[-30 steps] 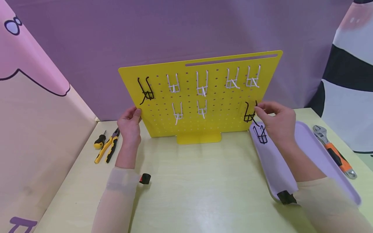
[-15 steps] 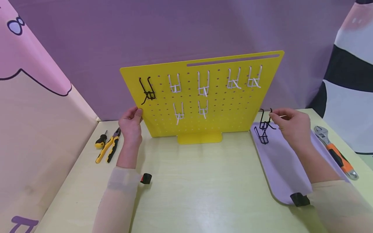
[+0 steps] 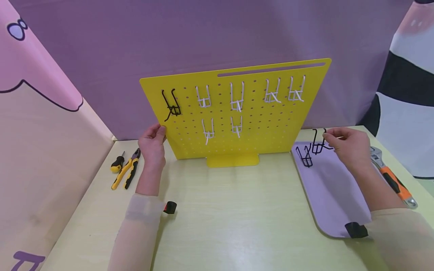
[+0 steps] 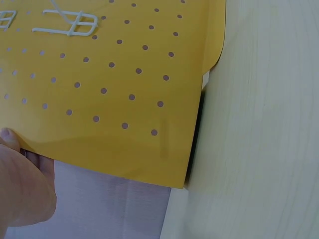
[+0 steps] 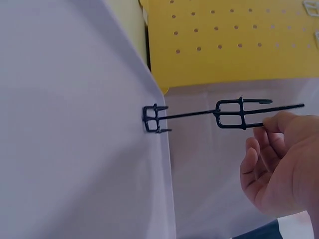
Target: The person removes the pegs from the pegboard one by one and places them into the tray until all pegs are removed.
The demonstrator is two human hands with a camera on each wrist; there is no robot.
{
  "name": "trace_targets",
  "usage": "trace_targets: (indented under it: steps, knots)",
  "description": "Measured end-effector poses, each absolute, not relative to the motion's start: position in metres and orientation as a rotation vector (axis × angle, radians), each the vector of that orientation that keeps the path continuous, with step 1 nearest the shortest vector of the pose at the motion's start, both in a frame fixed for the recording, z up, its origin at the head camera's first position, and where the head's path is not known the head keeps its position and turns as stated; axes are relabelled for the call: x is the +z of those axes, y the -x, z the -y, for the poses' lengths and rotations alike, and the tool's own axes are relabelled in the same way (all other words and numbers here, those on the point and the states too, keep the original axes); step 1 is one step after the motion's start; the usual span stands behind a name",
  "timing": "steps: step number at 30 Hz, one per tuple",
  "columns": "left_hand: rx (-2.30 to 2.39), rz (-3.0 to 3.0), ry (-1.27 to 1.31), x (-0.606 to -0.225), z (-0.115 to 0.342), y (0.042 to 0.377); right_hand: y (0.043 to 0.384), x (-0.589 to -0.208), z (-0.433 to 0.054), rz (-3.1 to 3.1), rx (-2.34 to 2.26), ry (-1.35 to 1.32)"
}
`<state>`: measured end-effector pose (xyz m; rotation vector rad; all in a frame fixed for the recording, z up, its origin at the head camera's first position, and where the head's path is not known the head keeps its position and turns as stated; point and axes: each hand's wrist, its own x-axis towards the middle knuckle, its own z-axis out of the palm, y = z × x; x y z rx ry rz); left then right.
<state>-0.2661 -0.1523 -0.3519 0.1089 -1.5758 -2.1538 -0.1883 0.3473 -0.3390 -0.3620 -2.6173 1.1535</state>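
My left hand (image 3: pixel 152 146) grips the left edge of a yellow pegboard (image 3: pixel 264 139), thumb on its front face. The board stands upright, leaning back, on a small foot. One black hook (image 3: pixel 174 110) hangs at its upper left, and several white hooks (image 3: pixel 236 102) sit in two rows across it. Over the tray's far end, my right hand (image 3: pixel 350 148) pinches another black wire hook (image 3: pixel 317 147) by one prong between thumb and forefinger. Just left of it, a further black hook (image 3: pixel 306 161) rests in the lilac tray (image 3: pixel 333 199).
To the right of the tray lies an adjustable wrench (image 3: pixel 395 182) with an orange handle. On the left of the table are yellow-black pliers (image 3: pixel 127 171) and a stubby screwdriver (image 3: pixel 117 164). A purple backdrop (image 3: pixel 217 34) hangs behind the board.
My right hand has moved right with the pinched black hook, from in front of the board's right edge to over the tray. My left hand keeps its grip on the board.
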Motion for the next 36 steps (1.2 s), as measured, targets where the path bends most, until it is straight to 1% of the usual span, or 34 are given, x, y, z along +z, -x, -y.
trace_targets:
  steps: [11,19,36]
  knots:
    - [-2.167,1.572,-0.133,-0.352,0.153,0.267,0.199,-0.354,-0.367,2.699,1.096,0.387]
    - [-2.152,1.56,-0.102,-0.354,0.152,0.267,0.208,-0.367,-0.377,2.795,1.133,0.475]
    - [-2.162,1.566,-0.123,-0.353,0.153,0.267,0.219,-0.383,-0.381,2.835,1.07,0.537]
